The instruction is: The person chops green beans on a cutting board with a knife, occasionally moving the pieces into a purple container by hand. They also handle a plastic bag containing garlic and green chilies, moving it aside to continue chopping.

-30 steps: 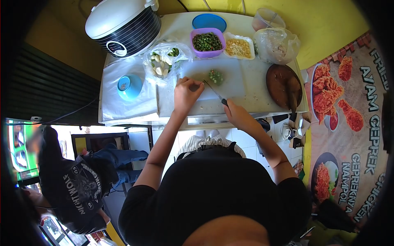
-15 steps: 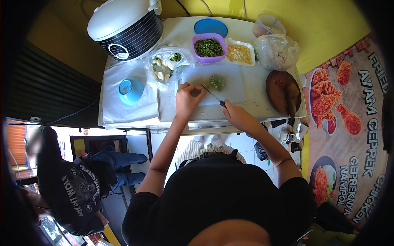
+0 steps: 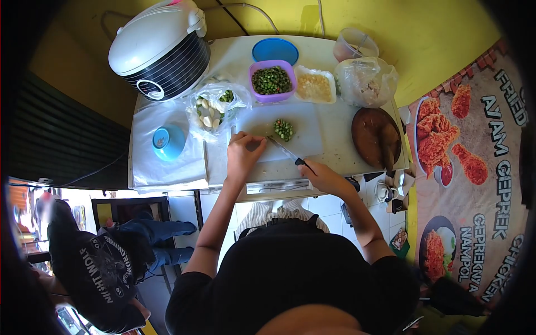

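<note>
My left hand (image 3: 244, 155) is over the left part of a white cutting board (image 3: 308, 131), its thumb and fingers pinched together. Whatever they may hold is too small to make out. A knife (image 3: 286, 149) with a dark handle is in my closed right hand (image 3: 325, 177); its blade slants to the upper left, with the tip near my left fingertips. Just beyond the blade, a small pile of chopped green pieces (image 3: 283, 130) lies on the board. Behind the board, a purple container (image 3: 272, 98) holds more chopped green pieces.
A plastic bag of peeled garlic (image 3: 207, 120) and an upturned blue bowl (image 3: 168, 143) are on the left, below a rice cooker (image 3: 162, 50). A white tray of pale chopped pieces (image 3: 314, 86), a filled bag (image 3: 365, 81) and a stone mortar (image 3: 368, 134) stand right. Another person (image 3: 95, 262) stands at left.
My view has shifted, so the table sits lower and slightly left in the picture. The knife tip has moved slightly relative to the green pile; both hands keep their grips.
</note>
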A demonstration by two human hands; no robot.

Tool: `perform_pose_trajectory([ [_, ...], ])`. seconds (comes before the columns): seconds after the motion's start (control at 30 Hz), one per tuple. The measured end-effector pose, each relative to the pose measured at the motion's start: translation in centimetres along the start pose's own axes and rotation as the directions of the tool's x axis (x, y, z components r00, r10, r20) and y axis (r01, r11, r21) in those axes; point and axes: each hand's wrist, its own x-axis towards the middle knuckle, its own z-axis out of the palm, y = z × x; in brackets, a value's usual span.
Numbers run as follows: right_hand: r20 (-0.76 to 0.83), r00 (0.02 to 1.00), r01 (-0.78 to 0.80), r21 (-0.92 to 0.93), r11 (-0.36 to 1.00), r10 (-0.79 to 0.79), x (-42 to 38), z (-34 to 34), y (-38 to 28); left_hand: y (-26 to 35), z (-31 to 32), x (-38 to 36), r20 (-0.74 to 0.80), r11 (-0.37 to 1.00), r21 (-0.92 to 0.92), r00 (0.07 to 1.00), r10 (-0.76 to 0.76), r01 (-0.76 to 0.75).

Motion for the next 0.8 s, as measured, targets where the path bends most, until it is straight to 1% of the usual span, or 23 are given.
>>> perform_pose_trajectory([
  [0.03,0.055,0.998,-0.043,0.092,0.995,0.038,-0.3,-0.6,-0.1,0.3,-0.1,0.0,0.029,0.999,0.017,0.999,-0.038,0.038],
  [0.07,0.055,0.998,-0.04,0.088,0.995,0.036,-0.5,-0.9,0.0,0.5,0.0,0.1,0.058,0.996,0.037,0.995,-0.079,0.076],
  [0.1,0.001,1.0,-0.019,0.163,0.987,0.019,-0.7,-1.2,0.1,0.5,0.3,0.3,0.054,0.996,0.036,0.995,-0.079,0.077],
  [0.13,-0.053,0.999,0.004,0.238,0.971,0.009,-0.7,-1.3,0.3,0.5,0.8,0.4,0.049,0.988,0.156,0.999,-0.015,0.007],
  [0.17,-0.05,0.999,0.005,0.238,0.971,0.008,-0.6,-1.5,0.6,0.6,1.3,0.5,0.054,0.96,0.274,0.997,0.048,-0.061],
  [0.23,-0.168,0.985,0.085,0.252,0.964,-0.043,-0.2,-1.9,1.5,1.0,1.9,0.9,0.085,0.962,0.265,0.995,0.045,-0.067],
  [0.27,-0.166,0.985,0.085,0.253,0.964,-0.044,-0.1,-2.1,1.8,1.3,2.1,1.1,0.115,0.964,0.254,0.992,0.048,-0.076],
  [0.3,-0.182,0.983,0.038,0.3,0.953,0.018,-0.1,-2.4,2.1,1.6,2.2,1.2,0.114,0.963,0.257,0.992,0.047,-0.075],
  [0.33,-0.193,0.978,-0.006,0.346,0.938,0.077,0.1,-2.7,2.3,1.9,2.1,1.5,0.118,0.98,0.19,0.992,0.036,-0.059],
  [0.37,-0.185,0.981,0.003,0.344,0.939,0.065,0.2,-3.0,2.4,2.1,1.8,1.8,0.118,0.991,0.127,0.993,0.024,-0.039],
  [0.4,-0.235,0.971,0.046,0.344,0.938,0.039,0.1,-3.1,2.5,2.3,1.1,2.0,0.101,0.99,0.14,0.995,0.016,-0.031],
  [0.43,-0.28,0.96,0.09,0.339,0.937,0.009,0.1,-3.2,2.4,2.5,0.3,2.3,0.113,0.994,0.106,0.993,0.013,-0.025],
  [0.47,-0.261,0.965,0.102,0.332,0.938,-0.013,0.1,-3.4,2.3,2.5,-0.5,2.4,0.123,0.997,0.072,0.992,0.008,-0.017],
  [0.53,-0.249,0.966,0.041,0.424,0.905,0.073,-0.2,-3.6,2.0,1.9,-2.4,2.7,0.057,0.996,0.076,0.997,-0.048,0.043],
  [0.57,-0.259,0.962,0.047,0.453,0.89,0.081,0.0,-3.3,2.2,1.2,-3.4,3.0,0.015,0.995,0.065,0.996,-0.082,0.081],
  [0.6,-0.242,0.968,0.051,0.447,0.893,0.065,0.4,-3.2,2.5,0.1,-4.3,3.2,-0.047,0.993,0.098,0.997,-0.058,0.062],
  [0.67,-0.322,0.947,0.15,0.436,0.887,-0.002,1.1,-2.9,2.9,-1.1,-6.5,4.2,-0.099,0.991,0.115,0.994,-0.049,0.061],
  [0.73,-0.296,0.955,0.148,0.443,0.884,-0.011,1.6,-2.9,2.4,-2.4,-8.2,5.0,-0.121,0.98,0.188,0.992,-0.039,0.062],
  [0.77,-0.301,0.953,0.15,0.424,0.893,-0.017,1.9,-2.9,2.3,-2.8,-8.8,5.4,-0.093,0.965,0.231,0.99,-0.108,0.127],
  [0.8,-0.309,0.951,0.15,0.406,0.901,-0.02,2.1,-2.8,2.0,-3.0,-9.1,5.6,-0.101,0.963,0.235,0.989,-0.11,0.131],
])
